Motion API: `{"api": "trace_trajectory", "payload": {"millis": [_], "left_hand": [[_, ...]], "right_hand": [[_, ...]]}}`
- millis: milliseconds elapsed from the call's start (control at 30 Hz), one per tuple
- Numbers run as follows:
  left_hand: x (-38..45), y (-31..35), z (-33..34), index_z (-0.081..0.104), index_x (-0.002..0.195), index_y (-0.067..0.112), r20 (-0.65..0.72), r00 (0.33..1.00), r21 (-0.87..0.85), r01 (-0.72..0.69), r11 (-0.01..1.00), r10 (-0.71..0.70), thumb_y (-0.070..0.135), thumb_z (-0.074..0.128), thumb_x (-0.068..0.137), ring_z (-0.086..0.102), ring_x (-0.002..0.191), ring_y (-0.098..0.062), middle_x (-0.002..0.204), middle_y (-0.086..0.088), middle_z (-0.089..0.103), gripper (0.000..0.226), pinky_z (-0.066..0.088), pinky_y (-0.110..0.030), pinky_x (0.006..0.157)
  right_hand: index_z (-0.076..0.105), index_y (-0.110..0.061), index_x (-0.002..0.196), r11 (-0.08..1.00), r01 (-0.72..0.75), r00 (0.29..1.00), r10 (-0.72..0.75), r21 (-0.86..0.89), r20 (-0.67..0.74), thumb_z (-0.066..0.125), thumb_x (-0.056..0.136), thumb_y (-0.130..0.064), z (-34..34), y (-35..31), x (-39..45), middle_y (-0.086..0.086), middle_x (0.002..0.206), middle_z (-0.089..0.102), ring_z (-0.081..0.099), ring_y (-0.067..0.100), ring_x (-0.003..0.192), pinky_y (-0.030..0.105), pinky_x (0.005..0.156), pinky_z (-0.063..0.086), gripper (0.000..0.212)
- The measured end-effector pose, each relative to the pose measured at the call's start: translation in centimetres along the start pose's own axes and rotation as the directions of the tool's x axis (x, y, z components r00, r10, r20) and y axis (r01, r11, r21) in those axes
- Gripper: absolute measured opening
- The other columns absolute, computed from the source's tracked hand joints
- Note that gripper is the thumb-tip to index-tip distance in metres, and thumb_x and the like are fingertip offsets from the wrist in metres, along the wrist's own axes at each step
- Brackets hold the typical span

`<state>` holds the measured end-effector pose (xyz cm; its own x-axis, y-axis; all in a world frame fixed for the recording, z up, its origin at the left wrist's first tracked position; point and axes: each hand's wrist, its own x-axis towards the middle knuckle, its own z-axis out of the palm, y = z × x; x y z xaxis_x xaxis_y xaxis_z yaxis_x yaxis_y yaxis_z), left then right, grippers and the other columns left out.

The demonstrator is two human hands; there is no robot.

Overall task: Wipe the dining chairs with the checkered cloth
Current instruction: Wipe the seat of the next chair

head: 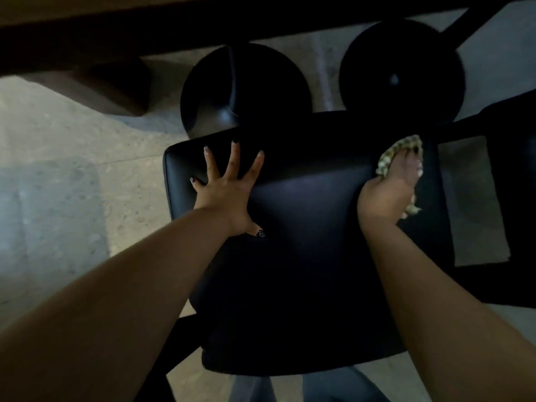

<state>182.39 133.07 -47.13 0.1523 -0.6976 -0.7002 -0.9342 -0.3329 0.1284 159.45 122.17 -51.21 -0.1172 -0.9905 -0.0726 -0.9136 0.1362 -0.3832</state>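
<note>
One checkered cloth [390,158] is in play, bunched under the right hand [390,185] at the far right part of the black padded chair seat [304,227]. Its pale, patterned edges show beyond the fingertips and again beside the heel of the palm, so most of it lies hidden beneath the hand. The fingers curl down over the cloth and press it onto the upholstery; the blur there makes the exact grip hard to read. The left hand [224,190] lies flat on the far left part of the same seat, fingers spread wide and straight, holding nothing and apparently steadying the chair.

By my reading, the step in hand is wiping this seat, with the cloth at its far right corner. Next, the cloth likely needs sweeping across the wide dark middle of the cushion toward the left hand, which would have to lift or shift to free the patch it covers. How much of the seat is already wiped cannot be judged.

Beyond the seat, two round black pedestal bases [246,88] stand on the pale speckled floor [72,175] under the dark edge of the desk [174,21]. Part of another dark chair [510,140] sits just to the right, presumably awaiting its turn
</note>
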Motion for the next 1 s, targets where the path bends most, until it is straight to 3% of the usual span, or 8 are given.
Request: {"api": "trace_trajectory", "payload": {"millis": [200,333,600,733,767,833,933,1000], "left_hand": [[-1.2,-5.9,-1.7,-0.024,0.149,0.013,-0.074,0.981,0.032,-0.175,0.984,0.177,0.038,0.092,0.054,0.005,0.148,-0.034,0.157,-0.006,-0.03,0.152,0.032,-0.043,0.11],[-3.6,-10.6,0.6,-0.022,0.15,0.012,-0.095,0.995,-0.015,-0.028,0.999,0.027,0.042,0.088,0.061,-0.003,0.149,-0.026,0.156,-0.005,-0.032,0.145,0.023,-0.054,0.115],[-5.0,-13.3,4.0,-0.015,0.151,0.009,-0.019,1.0,-0.137,0.018,0.99,-0.021,0.045,0.082,0.069,0.007,0.149,-0.026,0.16,-0.008,-0.019,0.133,0.024,-0.042,0.117],[-4.3,-11.8,2.4,-0.017,0.151,0.011,-0.08,0.996,-0.13,-0.045,0.99,0.035,0.041,0.086,0.065,0.006,0.149,-0.031,0.159,-0.011,-0.02,0.138,0.024,-0.045,0.117],[-3.9,-11.2,1.8,-0.017,0.151,0.011,-0.086,0.994,-0.112,-0.069,0.991,0.06,0.043,0.087,0.064,-0.003,0.149,-0.031,0.159,-0.013,-0.021,0.139,0.02,-0.048,0.118],[-2.6,-9.6,0.4,-0.017,0.152,0.014,-0.062,0.992,-0.041,-0.11,0.993,0.108,0.046,0.086,0.063,-0.017,0.146,-0.034,0.159,-0.013,-0.023,0.139,0.013,-0.058,0.117],[-0.7,-6.6,-1.1,-0.015,0.152,0.013,-0.008,0.985,0.077,-0.169,0.983,0.17,0.054,0.083,0.063,-0.021,0.145,-0.033,0.158,-0.019,-0.019,0.138,-0.002,-0.066,0.113],[0.1,-5.5,-1.2,-0.011,0.153,0.009,-0.013,0.985,0.141,-0.167,0.976,0.17,0.058,0.08,0.062,-0.019,0.146,-0.03,0.158,-0.024,-0.015,0.138,-0.006,-0.067,0.112]], "right_hand": [[0.024,0.001,0.147,0.987,0.155,0.987,-0.156,0.037,0.045,0.042,0.081,0.007,3.5,-6.1,-6.5,0.016,0.156,0.018,0.012,0.028,0.146,0.027,0.118,-0.004,0.069],[0.034,0.005,0.142,0.933,0.322,0.936,-0.339,0.16,0.096,0.041,0.077,0.006,5.7,-11.9,-11.6,0.022,0.151,0.029,0.022,0.036,0.142,0.037,0.12,0.009,0.066],[0.059,0.012,0.119,0.67,0.71,0.643,-0.743,0.217,0.186,0.037,0.077,0.002,6.6,-13.5,-15.5,0.027,0.129,0.056,0.053,0.043,0.12,0.054,0.103,0.035,0.049],[0.045,0.002,0.137,0.559,0.761,0.431,-0.814,0.328,0.389,0.047,0.078,0.01,5.7,-11.9,-17.0,0.017,0.146,0.041,0.031,0.031,0.14,0.041,0.117,0.011,0.06],[0.045,0.003,0.137,0.571,0.738,0.443,-0.812,0.36,0.38,0.049,0.076,0.013,5.1,-11.1,-16.7,0.018,0.146,0.042,0.031,0.032,0.14,0.042,0.118,0.013,0.061],[0.048,0.006,0.133,0.686,0.634,0.625,-0.726,0.357,0.286,0.041,0.07,0.019,3.3,-8.6,-14.4,0.021,0.142,0.044,0.032,0.037,0.138,0.04,0.119,0.016,0.064],[0.048,0.01,0.132,0.917,0.297,0.948,-0.316,0.267,0.032,0.035,0.068,0.019,-0.2,-3.0,-8.5,0.029,0.143,0.038,0.028,0.043,0.138,0.041,0.118,0.014,0.065],[0.042,0.006,0.138,0.978,0.029,0.997,-0.014,0.206,-0.074,0.036,0.077,0.016,-2.5,1.5,-3.9,0.025,0.149,0.03,0.021,0.037,0.143,0.029,0.118,0.007,0.062]]}}
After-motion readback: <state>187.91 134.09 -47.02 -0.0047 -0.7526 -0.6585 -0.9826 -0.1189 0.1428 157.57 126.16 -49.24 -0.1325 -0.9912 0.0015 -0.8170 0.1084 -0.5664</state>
